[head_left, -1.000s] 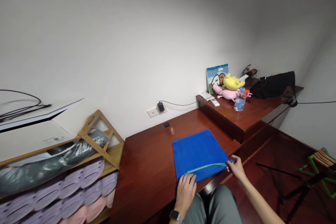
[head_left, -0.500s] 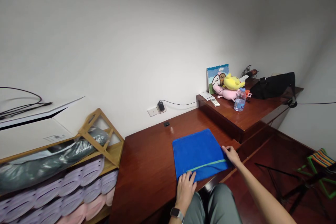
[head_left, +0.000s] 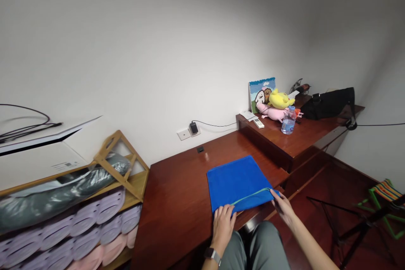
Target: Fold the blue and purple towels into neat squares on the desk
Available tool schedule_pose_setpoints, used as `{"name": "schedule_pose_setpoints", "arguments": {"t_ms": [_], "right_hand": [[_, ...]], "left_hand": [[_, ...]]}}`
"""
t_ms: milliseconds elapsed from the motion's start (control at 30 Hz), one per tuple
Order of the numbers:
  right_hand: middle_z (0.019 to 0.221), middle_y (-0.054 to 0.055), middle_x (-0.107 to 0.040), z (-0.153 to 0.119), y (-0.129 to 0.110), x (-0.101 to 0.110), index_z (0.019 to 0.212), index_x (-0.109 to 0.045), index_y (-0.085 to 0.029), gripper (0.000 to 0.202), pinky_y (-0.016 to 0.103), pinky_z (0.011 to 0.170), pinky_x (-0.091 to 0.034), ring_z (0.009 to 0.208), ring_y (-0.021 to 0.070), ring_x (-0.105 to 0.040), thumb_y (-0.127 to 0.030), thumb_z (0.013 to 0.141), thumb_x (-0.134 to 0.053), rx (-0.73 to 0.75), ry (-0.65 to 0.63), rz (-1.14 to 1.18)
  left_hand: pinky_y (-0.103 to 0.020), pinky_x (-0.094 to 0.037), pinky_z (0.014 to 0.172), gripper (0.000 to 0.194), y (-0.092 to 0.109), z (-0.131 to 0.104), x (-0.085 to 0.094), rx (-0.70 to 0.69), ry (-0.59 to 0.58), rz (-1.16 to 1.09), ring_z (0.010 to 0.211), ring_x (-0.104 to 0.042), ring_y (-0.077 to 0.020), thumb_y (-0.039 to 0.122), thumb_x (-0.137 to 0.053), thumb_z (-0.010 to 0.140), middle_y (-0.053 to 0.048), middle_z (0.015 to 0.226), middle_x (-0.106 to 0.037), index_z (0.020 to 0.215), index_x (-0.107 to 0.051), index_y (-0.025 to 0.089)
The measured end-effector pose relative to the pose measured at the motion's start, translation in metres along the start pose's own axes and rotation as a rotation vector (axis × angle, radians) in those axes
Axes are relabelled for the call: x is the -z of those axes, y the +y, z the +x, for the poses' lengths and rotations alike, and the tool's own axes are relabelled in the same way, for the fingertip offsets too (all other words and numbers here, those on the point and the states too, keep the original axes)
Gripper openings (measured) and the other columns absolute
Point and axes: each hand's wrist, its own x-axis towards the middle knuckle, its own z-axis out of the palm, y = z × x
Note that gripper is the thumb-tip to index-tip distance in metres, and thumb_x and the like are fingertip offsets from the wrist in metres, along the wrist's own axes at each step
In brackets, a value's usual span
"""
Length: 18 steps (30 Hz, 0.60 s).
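Observation:
A flat blue cloth (head_left: 237,179) with a thin green strip near its close side lies on the brown desk. My left hand (head_left: 224,221), with a watch on the wrist, is at the cloth's near left edge; its fingers are curled together over the edge, and the thumb side faces right. At the near right corner my right hand (head_left: 283,207) pinches the cloth between thumb and fingers, and the edge there is slightly raised. The green strip bows upward towards that hand.
The desk (head_left: 177,194) meets a raised section at right holding a water bottle (head_left: 288,120), plush toys (head_left: 281,99), a remote (head_left: 258,123) and a black bag (head_left: 330,103). Left stands a wooden rack (head_left: 139,183) with lilac and pink slippers. A folding stool (head_left: 384,192) is at right.
My right hand has moved slightly down and now grips the cloth's near corner, lifting that edge. My left hand's fingers have drawn together. The green strip has become more curved.

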Motion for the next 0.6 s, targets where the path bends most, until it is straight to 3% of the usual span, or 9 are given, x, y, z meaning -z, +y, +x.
{"name": "schedule_pose_setpoints", "arguments": {"t_ms": [100, 233, 300, 367, 467, 533, 600], "right_hand": [[0.081, -0.002, -0.069, -0.018, 0.006, -0.011, 0.087, -0.063, -0.026, 0.052, 0.028, 0.076, -0.063, 0.085, 0.0224, -0.073, -0.045, 0.052, -0.097, -0.086, -0.034, 0.108], [0.086, 0.0, -0.072, -0.056, 0.043, -0.032, 0.1, -0.061, -0.024, 0.068, 0.04, 0.079, -0.066, 0.074, 0.0207, -0.074, -0.046, 0.05, -0.1, -0.453, -0.2, 0.154], [0.079, -0.002, -0.071, -0.07, 0.06, -0.041, 0.1, -0.058, -0.026, 0.065, 0.038, 0.071, -0.066, 0.068, 0.0202, -0.074, -0.047, 0.054, -0.098, -0.47, -0.184, 0.107], [0.07, -0.006, -0.067, -0.075, 0.067, -0.045, 0.097, -0.054, -0.028, 0.059, 0.034, 0.062, -0.064, 0.061, 0.0188, -0.071, -0.048, 0.057, -0.093, -0.365, -0.091, 0.037], [0.071, -0.005, -0.07, -0.073, 0.048, -0.033, 0.1, -0.055, -0.03, 0.058, 0.032, 0.059, -0.062, 0.067, 0.0222, -0.073, -0.049, 0.056, -0.087, -0.15, -0.001, -0.048], [0.08, -0.002, -0.075, -0.071, 0.02, -0.011, 0.103, -0.057, -0.029, 0.061, 0.033, 0.065, -0.063, 0.076, 0.0258, -0.075, -0.046, 0.053, -0.086, -0.045, 0.004, -0.052], [0.087, 0.001, -0.077, -0.071, -0.016, 0.019, 0.105, -0.06, -0.028, 0.061, 0.036, 0.07, -0.063, 0.081, 0.0277, -0.077, -0.042, 0.051, -0.085, -0.027, -0.002, -0.071]], "left_hand": [[-0.04, -0.051, 0.088, 0.031, 0.011, -0.004, 0.003, 0.021, -0.001, -0.01, 0.098, -0.065, -0.023, 0.026, -0.043, 0.107, -0.005, 0.108, -0.073, 0.119, -0.071, 0.026], [-0.041, -0.052, 0.089, 0.029, 0.034, -0.015, -0.003, 0.038, -0.013, -0.018, 0.099, -0.066, -0.0245, 0.021, -0.046, 0.104, -0.005, 0.109, -0.074, 0.119, -0.071, 0.027], [-0.042, -0.053, 0.088, 0.029, 0.049, -0.02, -0.006, 0.035, -0.019, -0.042, 0.1, -0.067, -0.0254, 0.02, -0.048, 0.103, -0.006, 0.109, -0.074, 0.119, -0.071, 0.028], [-0.043, -0.055, 0.087, 0.031, 0.067, -0.025, -0.008, 0.031, -0.007, -0.088, 0.099, -0.067, -0.0262, 0.02, -0.048, 0.102, -0.007, 0.109, -0.074, 0.121, -0.071, 0.029], [-0.046, -0.057, 0.088, 0.036, 0.093, -0.034, -0.008, -0.015, 0.001, -0.169, 0.1, -0.068, -0.028, 0.027, -0.048, 0.103, -0.008, 0.111, -0.074, 0.133, -0.067, 0.033], [-0.048, -0.057, 0.091, 0.039, 0.103, -0.044, -0.012, -0.069, -0.014, -0.227, 0.103, -0.069, -0.0287, 0.031, -0.048, 0.103, -0.009, 0.112, -0.075, 0.138, -0.064, 0.036], [-0.049, -0.058, 0.092, 0.04, 0.101, -0.06, -0.019, -0.138, -0.055, -0.272, 0.104, -0.07, -0.0286, 0.03, -0.046, 0.103, -0.009, 0.113, -0.075, 0.137, -0.064, 0.037]]}}
